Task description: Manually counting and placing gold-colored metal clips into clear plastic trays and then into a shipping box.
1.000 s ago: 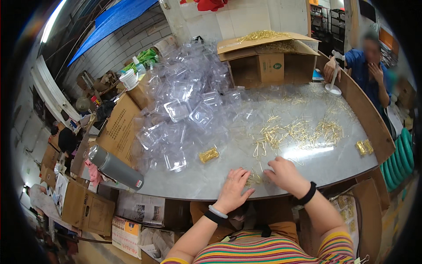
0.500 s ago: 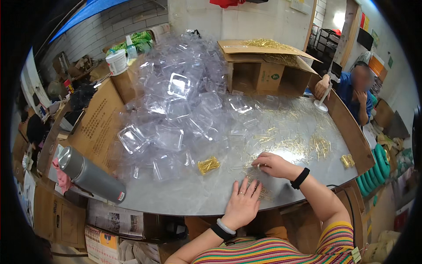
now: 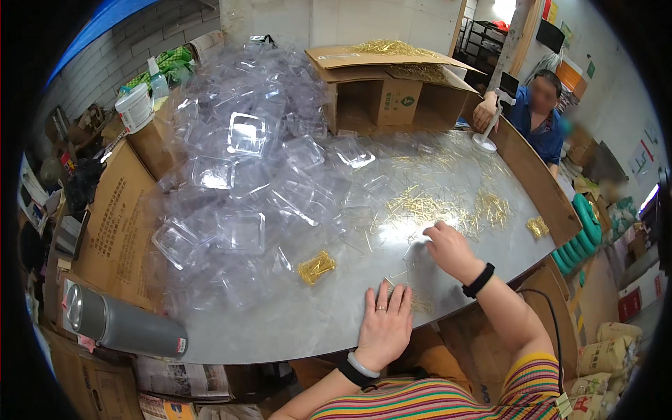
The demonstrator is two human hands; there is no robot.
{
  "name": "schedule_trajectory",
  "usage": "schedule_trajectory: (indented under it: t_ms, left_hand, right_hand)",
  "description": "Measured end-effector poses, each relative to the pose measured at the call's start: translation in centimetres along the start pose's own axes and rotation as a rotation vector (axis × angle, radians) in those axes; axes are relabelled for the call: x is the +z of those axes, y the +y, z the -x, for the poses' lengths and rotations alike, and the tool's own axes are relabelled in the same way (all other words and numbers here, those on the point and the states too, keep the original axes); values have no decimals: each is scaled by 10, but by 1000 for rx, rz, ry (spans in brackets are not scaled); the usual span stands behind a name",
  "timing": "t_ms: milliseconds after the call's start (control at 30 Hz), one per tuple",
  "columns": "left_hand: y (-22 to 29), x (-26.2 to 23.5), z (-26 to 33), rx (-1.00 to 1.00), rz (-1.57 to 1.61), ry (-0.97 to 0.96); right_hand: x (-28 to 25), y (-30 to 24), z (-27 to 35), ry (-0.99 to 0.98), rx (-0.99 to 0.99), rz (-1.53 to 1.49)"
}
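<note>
My left hand [image 3: 385, 323] lies flat, fingers together, on the grey tabletop [image 3: 294, 322] near its front edge, over a few thin gold pins. My right hand [image 3: 448, 246] reaches further out with its fingertips down on the loose gold pins [image 3: 427, 208] scattered across the table; whether it pinches any is hidden. A small clear box filled with gold pins [image 3: 316, 267] sits left of both hands. A big heap of empty clear plastic boxes [image 3: 245, 182] covers the table's left half.
An open cardboard box [image 3: 381, 94] with gold pins piled on top stands at the back. Another person [image 3: 535, 115] sits at the far right beside a small white stand [image 3: 486, 133]. A grey flask [image 3: 119, 323] lies at the near left. Flattened cardboard [image 3: 115, 217] leans left.
My right hand has moved further out and to the right among the loose pins. My left hand has stayed flat near the front edge. The view has shifted.
</note>
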State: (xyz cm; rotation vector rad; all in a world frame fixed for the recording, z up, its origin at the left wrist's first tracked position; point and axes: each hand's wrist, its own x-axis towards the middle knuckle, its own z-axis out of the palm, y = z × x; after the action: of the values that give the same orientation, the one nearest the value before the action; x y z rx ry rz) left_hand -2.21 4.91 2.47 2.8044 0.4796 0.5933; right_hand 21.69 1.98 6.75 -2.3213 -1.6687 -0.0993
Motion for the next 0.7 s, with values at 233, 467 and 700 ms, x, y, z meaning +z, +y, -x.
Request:
schedule_trajectory:
  t_ms: [233,467,700]
  left_hand:
    - [-1,11,2,-6,27,41]
    - [3,8,0,-51,-24,53]
    - [8,10,-2,-34,-130,18]
  right_hand:
    - [1,-27,55,30,-42,33]
    - [9,-8,28,-307,-423,-380]
    - [0,3,-6,-251,-448,-236]
